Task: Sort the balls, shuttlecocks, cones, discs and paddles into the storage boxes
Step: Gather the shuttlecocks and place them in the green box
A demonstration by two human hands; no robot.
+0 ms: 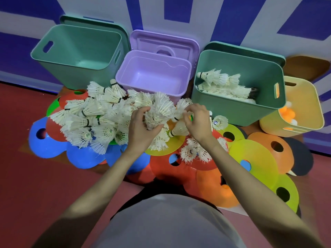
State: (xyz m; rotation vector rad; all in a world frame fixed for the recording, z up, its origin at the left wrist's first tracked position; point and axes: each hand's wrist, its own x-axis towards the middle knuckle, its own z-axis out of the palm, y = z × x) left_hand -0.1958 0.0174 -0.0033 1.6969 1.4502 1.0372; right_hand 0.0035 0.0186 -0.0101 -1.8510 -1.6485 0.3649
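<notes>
A heap of white feather shuttlecocks (100, 117) lies on the floor over coloured flat discs (254, 158). My left hand (141, 127) grips a bunch of shuttlecocks (157, 111) at the middle of the heap. My right hand (197, 120) is closed on another shuttlecock (179, 129) just beside it. The green box on the right (238, 111) holds several shuttlecocks. The yellow box (304, 97) at the far right holds orange and white balls (288, 113). The purple box (154, 76) and the green box on the left (77, 51) are empty.
Lids lean on the blue and white wall behind the boxes. Blue discs (48, 140) lie at the left, red and orange ones (211, 183) in front of me. A dark paddle (300, 158) sits at the right under the discs. Red floor extends to the left.
</notes>
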